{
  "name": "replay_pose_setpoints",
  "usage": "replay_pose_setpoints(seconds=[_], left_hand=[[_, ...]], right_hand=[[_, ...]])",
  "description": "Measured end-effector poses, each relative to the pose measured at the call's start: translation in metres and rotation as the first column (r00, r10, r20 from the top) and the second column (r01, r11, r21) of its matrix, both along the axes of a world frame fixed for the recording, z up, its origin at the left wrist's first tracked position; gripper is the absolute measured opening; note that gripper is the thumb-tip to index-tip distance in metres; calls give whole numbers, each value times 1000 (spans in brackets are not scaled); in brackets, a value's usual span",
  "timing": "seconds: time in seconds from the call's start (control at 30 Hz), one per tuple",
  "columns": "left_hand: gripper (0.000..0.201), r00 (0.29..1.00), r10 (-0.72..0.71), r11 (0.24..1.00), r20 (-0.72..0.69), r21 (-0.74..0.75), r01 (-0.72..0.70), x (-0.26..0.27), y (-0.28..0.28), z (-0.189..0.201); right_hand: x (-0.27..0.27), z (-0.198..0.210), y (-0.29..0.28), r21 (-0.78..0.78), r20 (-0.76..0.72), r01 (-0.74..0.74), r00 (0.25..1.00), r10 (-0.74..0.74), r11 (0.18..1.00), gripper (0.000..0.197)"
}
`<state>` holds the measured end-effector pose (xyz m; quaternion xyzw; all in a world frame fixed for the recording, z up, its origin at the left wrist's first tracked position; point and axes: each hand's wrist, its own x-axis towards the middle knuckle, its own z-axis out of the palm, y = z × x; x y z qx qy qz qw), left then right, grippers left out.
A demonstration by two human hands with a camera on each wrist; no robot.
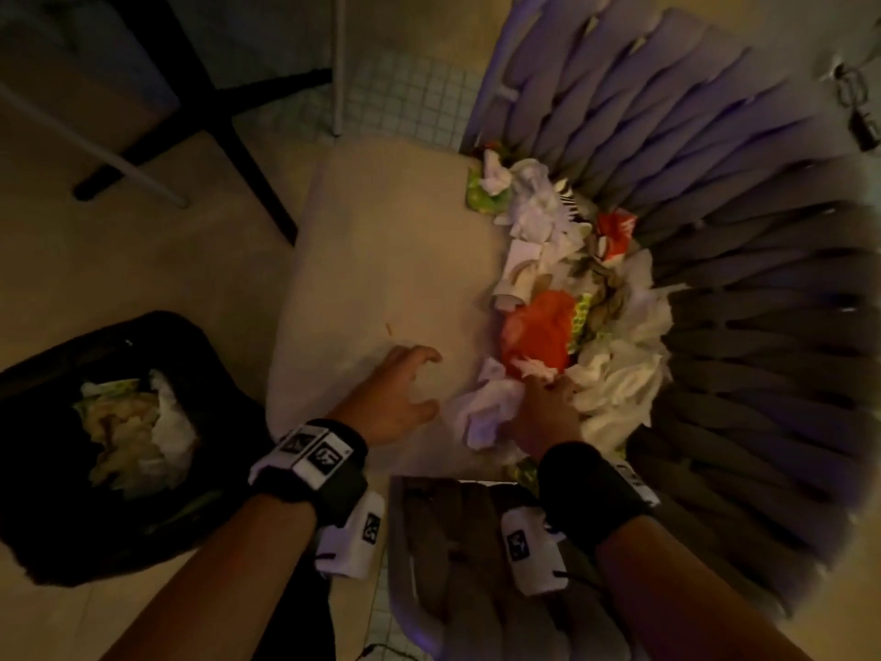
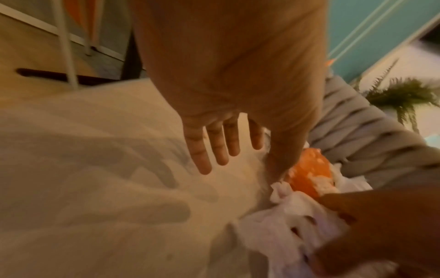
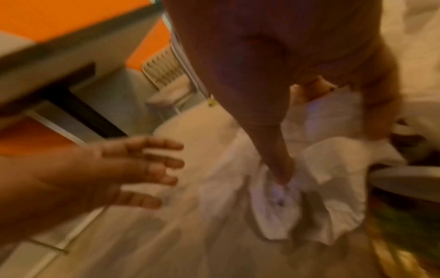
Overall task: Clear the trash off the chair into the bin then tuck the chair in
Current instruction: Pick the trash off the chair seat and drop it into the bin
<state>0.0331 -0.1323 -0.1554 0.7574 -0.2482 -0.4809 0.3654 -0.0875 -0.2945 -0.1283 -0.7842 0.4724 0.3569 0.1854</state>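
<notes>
The chair has a cream seat cushion (image 1: 381, 255) and a grey woven back (image 1: 715, 183). Trash is heaped along the back of the seat: crumpled white tissues (image 1: 486, 412), an orange wrapper (image 1: 543, 326) and green packets. My right hand (image 1: 548, 403) grips a crumpled white tissue (image 3: 333, 188) at the near end of the heap, thumb pressed into it and fingers curled behind. My left hand (image 1: 410, 388) hovers over bare cushion just left of the heap, fingers (image 2: 221, 146) spread and straight, holding nothing. The black bin (image 1: 143, 326) stands on the floor to the left with trash inside.
A black table base (image 1: 214, 112) and a white metal leg (image 1: 338, 64) stand on the floor beyond the chair. The chair's near woven armrest (image 1: 453, 541) lies under my wrists. Keys (image 1: 853, 102) hang at the top right. A fern (image 2: 400, 94) sits behind the chair.
</notes>
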Motion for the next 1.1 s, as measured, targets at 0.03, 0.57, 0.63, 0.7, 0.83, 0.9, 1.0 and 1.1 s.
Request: replay_pose_setpoints(seconds=[0.03, 0.57, 0.63, 0.7, 0.83, 0.9, 1.0, 1.1], left_hand=[[58, 999, -44, 999, 2, 27, 44, -7, -12, 1], [48, 999, 11, 991, -49, -135, -18, -14, -57, 38], [45, 983, 136, 984, -119, -103, -149, 1, -50, 33], [52, 983, 174, 977, -68, -117, -181, 15, -41, 27], [65, 989, 141, 976, 50, -172, -131, 35, -26, 23], [61, 987, 105, 985, 120, -150, -86, 38, -21, 20], [40, 987, 1, 998, 159, 60, -10, 35, -20, 24], [48, 967, -199, 964, 156, 206, 165, 26, -24, 23]], right_hand=[[-3, -7, -3, -6, 7, -41, 999, 41, 999, 53], [16, 37, -42, 698, 382, 145, 753, -536, 701, 45], [20, 29, -56, 542, 478, 98, 781, -402, 835, 68], [24, 17, -69, 285, 516, -31, 847, -126, 958, 81], [33, -3, -68, -11, 266, -293, 921, 285, 956, 92], [36, -6, -66, -98, 205, -343, 911, 357, 934, 89], [40, -6, -74, -79, 306, -262, 912, 274, 962, 64], [37, 1, -81, 72, 439, -89, 897, 48, 993, 32]])
